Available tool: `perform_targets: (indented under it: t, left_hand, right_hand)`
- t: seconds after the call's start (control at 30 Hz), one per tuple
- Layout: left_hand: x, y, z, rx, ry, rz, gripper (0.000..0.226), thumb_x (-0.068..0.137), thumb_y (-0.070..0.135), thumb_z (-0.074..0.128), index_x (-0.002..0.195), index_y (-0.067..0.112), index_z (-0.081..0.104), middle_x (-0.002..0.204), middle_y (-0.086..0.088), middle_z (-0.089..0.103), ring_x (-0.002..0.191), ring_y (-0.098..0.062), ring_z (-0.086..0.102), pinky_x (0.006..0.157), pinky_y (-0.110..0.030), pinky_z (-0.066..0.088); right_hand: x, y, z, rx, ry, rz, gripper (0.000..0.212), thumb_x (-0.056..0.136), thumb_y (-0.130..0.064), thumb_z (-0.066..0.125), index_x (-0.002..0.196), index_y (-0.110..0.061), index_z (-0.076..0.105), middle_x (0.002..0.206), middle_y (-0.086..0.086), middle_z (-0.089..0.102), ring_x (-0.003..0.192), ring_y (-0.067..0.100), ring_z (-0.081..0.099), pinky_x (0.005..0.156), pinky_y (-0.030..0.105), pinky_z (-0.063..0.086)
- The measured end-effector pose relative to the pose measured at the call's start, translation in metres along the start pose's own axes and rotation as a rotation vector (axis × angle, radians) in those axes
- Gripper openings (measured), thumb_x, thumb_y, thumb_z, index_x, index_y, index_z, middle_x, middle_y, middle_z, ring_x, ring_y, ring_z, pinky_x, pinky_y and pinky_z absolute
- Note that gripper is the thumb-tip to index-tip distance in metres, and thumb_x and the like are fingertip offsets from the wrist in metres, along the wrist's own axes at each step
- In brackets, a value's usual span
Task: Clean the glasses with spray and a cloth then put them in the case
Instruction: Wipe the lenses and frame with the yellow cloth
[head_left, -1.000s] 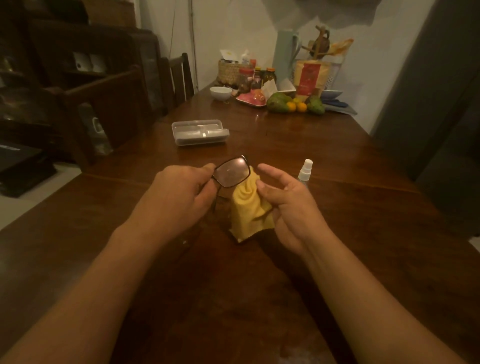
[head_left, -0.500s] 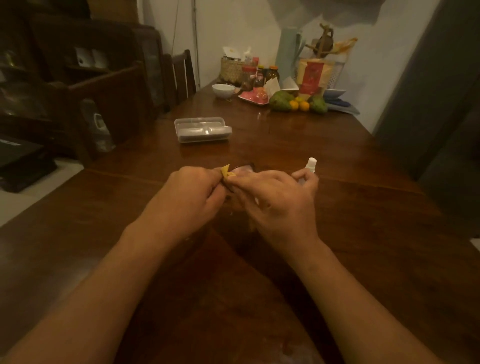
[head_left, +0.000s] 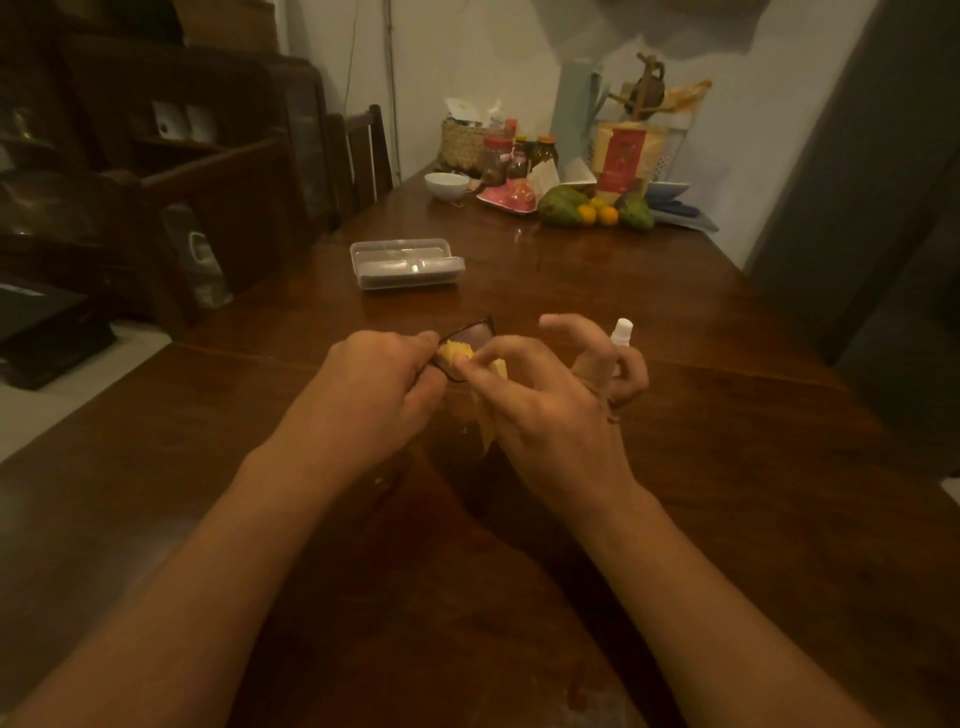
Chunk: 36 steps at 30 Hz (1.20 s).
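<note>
We lean over the table (head_left: 727, 467), a long dark wooden top, and take the case (head_left: 407, 263) as our marker: it lies shut, clear plastic, flat on the wood toward the far half. Well beyond the case, at the far end against the wall, stand a basket (head_left: 461, 140), jars, a white bowl (head_left: 446, 185) and a heap of fruit (head_left: 595, 208). On the near side of the case our two hands meet above the wood. Our left hand (head_left: 376, 389) is clenched around the glasses (head_left: 470, 335), gripping the frame at one side so that a dark-rimmed lens points toward the case. Our right hand (head_left: 550, 410) pinches the yellow cloth (head_left: 457, 354) between thumb and forefinger against that lens, the other fingers spread loose; more cloth hangs below the palm. The spray (head_left: 621, 332), a small white-capped bottle, stands near and to the right of the case, just behind our right hand.
</note>
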<state>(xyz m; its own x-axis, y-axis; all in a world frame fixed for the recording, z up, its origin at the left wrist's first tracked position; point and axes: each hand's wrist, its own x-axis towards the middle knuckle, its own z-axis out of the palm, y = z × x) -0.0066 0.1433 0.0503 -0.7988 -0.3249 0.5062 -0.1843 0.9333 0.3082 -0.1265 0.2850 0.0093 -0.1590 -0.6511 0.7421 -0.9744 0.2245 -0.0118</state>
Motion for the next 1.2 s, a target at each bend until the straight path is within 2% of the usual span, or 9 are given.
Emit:
perform_targets:
  t: [0.2, 0.47, 0.57, 0.63, 0.73, 0.83, 0.93, 1.07, 1.2]
  left_hand:
    - [0.000, 0.003, 0.001, -0.020, -0.025, -0.040, 0.025, 0.098, 0.024, 0.052, 0.113, 0.014, 0.069, 0.064, 0.015, 0.048, 0.058, -0.002, 0.047, 0.049, -0.019, 0.026]
    - [-0.002, 0.005, -0.003, -0.040, -0.007, -0.020, 0.023, 0.096, 0.022, 0.055, 0.103, 0.007, 0.071, 0.069, -0.004, 0.067, 0.062, -0.018, 0.060, 0.051, -0.033, 0.045]
    - [-0.001, 0.005, -0.002, -0.040, -0.027, -0.030, 0.020, 0.095, 0.023, 0.053, 0.098, 0.013, 0.071, 0.060, 0.007, 0.058, 0.055, -0.006, 0.053, 0.047, -0.023, 0.031]
    - [-0.001, 0.006, -0.002, -0.052, -0.022, -0.030, 0.021, 0.096, 0.023, 0.054, 0.102, 0.012, 0.071, 0.066, 0.003, 0.064, 0.058, -0.008, 0.057, 0.047, -0.023, 0.037]
    - [-0.003, 0.008, -0.003, -0.095, 0.034, -0.010, 0.021, 0.096, 0.018, 0.058, 0.109, 0.008, 0.071, 0.076, -0.008, 0.073, 0.065, -0.017, 0.064, 0.053, -0.030, 0.050]
    - [-0.003, 0.008, -0.002, -0.094, 0.060, 0.010, 0.022, 0.096, 0.018, 0.058, 0.109, 0.007, 0.071, 0.076, -0.008, 0.072, 0.065, -0.019, 0.065, 0.054, -0.035, 0.053]
    - [-0.002, 0.008, -0.001, -0.090, 0.046, 0.007, 0.024, 0.096, 0.020, 0.058, 0.112, 0.007, 0.071, 0.077, -0.007, 0.071, 0.067, -0.020, 0.063, 0.057, -0.034, 0.049]
    - [-0.003, 0.009, 0.000, -0.085, 0.007, 0.011, 0.025, 0.096, 0.024, 0.054, 0.109, 0.011, 0.071, 0.067, 0.004, 0.061, 0.062, -0.013, 0.057, 0.053, -0.028, 0.039]
    - [-0.003, 0.009, 0.000, -0.085, 0.007, 0.009, 0.026, 0.095, 0.023, 0.054, 0.111, 0.009, 0.071, 0.069, 0.003, 0.061, 0.061, -0.012, 0.055, 0.051, -0.027, 0.037]
  right_hand:
    - [0.000, 0.009, -0.003, -0.022, -0.024, 0.110, 0.039, 0.095, -0.020, 0.052, 0.130, -0.014, 0.067, 0.127, 0.011, 0.063, 0.125, 0.044, 0.052, 0.077, 0.056, 0.054]
    - [-0.002, 0.006, 0.000, 0.071, -0.008, -0.032, 0.034, 0.097, -0.026, 0.054, 0.125, -0.018, 0.071, 0.124, 0.008, 0.066, 0.116, 0.044, 0.059, 0.069, 0.055, 0.054]
    - [-0.003, 0.010, -0.002, 0.098, 0.058, 0.071, 0.034, 0.096, -0.027, 0.052, 0.120, -0.016, 0.074, 0.118, 0.009, 0.068, 0.113, 0.042, 0.061, 0.072, 0.051, 0.056]
    - [-0.002, 0.009, -0.001, 0.136, 0.138, 0.267, 0.027, 0.095, -0.023, 0.060, 0.116, -0.023, 0.076, 0.114, -0.001, 0.069, 0.118, 0.033, 0.053, 0.090, 0.047, 0.047]
    - [0.001, 0.004, 0.000, 0.546, 0.151, 0.684, 0.024, 0.095, -0.016, 0.066, 0.107, -0.035, 0.074, 0.106, -0.016, 0.070, 0.111, 0.010, 0.059, 0.095, 0.035, 0.051]
    - [0.005, 0.005, -0.004, 1.115, 0.004, 1.021, 0.023, 0.097, -0.011, 0.063, 0.110, -0.026, 0.075, 0.103, -0.007, 0.077, 0.099, 0.006, 0.072, 0.083, 0.033, 0.059]
    - [0.007, 0.005, -0.006, 1.555, -0.156, 1.080, 0.029, 0.099, -0.011, 0.056, 0.126, -0.012, 0.068, 0.119, 0.008, 0.074, 0.110, 0.021, 0.070, 0.092, 0.040, 0.056]
    - [0.008, 0.003, -0.004, 1.913, -0.129, 1.135, 0.045, 0.090, -0.016, 0.053, 0.134, -0.009, 0.061, 0.126, 0.017, 0.069, 0.114, 0.031, 0.064, 0.101, 0.047, 0.050]
    - [0.007, 0.002, -0.006, 1.903, -0.209, 1.043, 0.048, 0.096, -0.022, 0.054, 0.143, -0.011, 0.052, 0.137, 0.015, 0.064, 0.127, 0.033, 0.058, 0.107, 0.050, 0.045]
